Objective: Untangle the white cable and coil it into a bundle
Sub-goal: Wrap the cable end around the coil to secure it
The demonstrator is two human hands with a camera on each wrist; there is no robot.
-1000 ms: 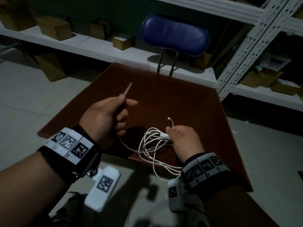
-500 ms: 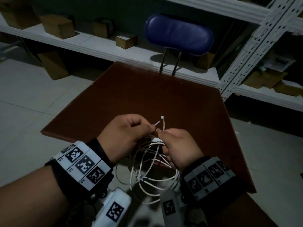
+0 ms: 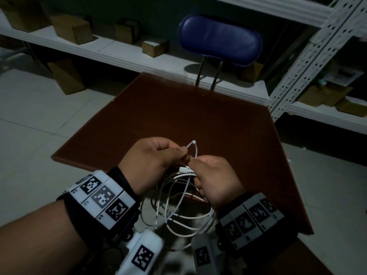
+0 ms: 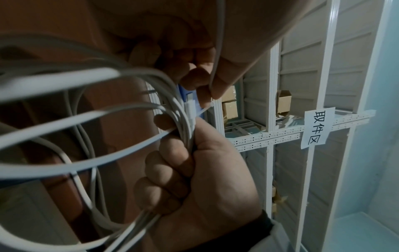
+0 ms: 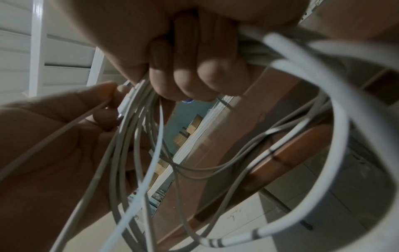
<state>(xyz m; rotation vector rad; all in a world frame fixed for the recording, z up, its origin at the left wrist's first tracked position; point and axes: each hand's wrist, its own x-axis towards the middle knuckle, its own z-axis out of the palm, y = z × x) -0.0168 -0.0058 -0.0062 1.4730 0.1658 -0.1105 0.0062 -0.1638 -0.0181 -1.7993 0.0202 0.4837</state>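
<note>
Two hands: the left hand and the right hand. One white cable, its loops too overlapped to count, with two connector ends showing (one at 12 o'clock above the fists). One brown table. One blue chair back at 12 o'clock. One paper label on the racking.

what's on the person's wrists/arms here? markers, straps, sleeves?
Both forearms are bare, no sleeves. The left hand has a black wrist strap carrying a white band of square black-and-white fiducial tags. The right hand has a matching band. Under each wrist hangs a rounded white camera pod bearing one such tag.
</note>
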